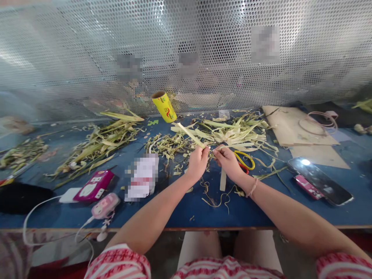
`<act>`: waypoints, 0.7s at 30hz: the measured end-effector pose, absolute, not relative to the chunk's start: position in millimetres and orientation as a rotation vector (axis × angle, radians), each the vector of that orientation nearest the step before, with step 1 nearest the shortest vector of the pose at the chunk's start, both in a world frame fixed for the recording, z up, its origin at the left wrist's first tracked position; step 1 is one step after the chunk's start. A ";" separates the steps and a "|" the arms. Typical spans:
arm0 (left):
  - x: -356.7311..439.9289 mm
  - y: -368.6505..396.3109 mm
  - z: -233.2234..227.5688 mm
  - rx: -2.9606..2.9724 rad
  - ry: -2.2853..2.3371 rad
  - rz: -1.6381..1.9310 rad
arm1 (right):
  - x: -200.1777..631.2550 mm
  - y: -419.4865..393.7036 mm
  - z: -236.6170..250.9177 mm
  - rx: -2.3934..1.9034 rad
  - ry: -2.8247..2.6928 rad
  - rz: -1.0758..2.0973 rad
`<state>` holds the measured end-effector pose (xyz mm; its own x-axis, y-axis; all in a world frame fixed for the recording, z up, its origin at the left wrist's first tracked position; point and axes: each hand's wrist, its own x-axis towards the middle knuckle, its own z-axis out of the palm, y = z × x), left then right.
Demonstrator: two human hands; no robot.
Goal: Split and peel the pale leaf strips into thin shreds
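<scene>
Together, left hand (198,162) and right hand (228,162), each grip pinched shut on one pale leaf strip (192,135), scissors (245,159) just right, blue table (255,211) beneath.

Counting around my blue table (247,213): two hands of mine, left hand (197,162) and right hand (229,162), pinching one leaf strip (190,135). On the table: one yellow roll (164,106), one pair of scissors (245,161), one phone (319,180), two cardboard sheets (293,124).

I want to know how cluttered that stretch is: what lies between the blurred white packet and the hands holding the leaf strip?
In the head view, only scattered leaf scraps on the blue table lie between the white packet and the left hand.
</scene>
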<state>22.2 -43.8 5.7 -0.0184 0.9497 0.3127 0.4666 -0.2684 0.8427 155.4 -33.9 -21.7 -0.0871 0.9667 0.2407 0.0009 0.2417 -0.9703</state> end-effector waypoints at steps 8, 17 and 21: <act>23.2 -45.7 3.7 1.720 1.454 1.292 | 152.3 -34.2 -11.1 -1.012 -1.205 1.255; 23.6 -33.3 -1.5 1.275 1.221 1.342 | 157.8 -33.0 -3.0 -1.009 -1.311 1.276; 23.2 -32.5 0.0 1.263 1.192 1.315 | 158.0 -34.6 -1.9 -0.992 -1.270 1.328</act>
<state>23.2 -32.5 0.0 -0.0427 0.9940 0.1005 0.0033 -0.1005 0.9949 158.0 -34.6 -1.9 -0.1570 0.9846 0.0771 -0.1207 0.0583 -0.9910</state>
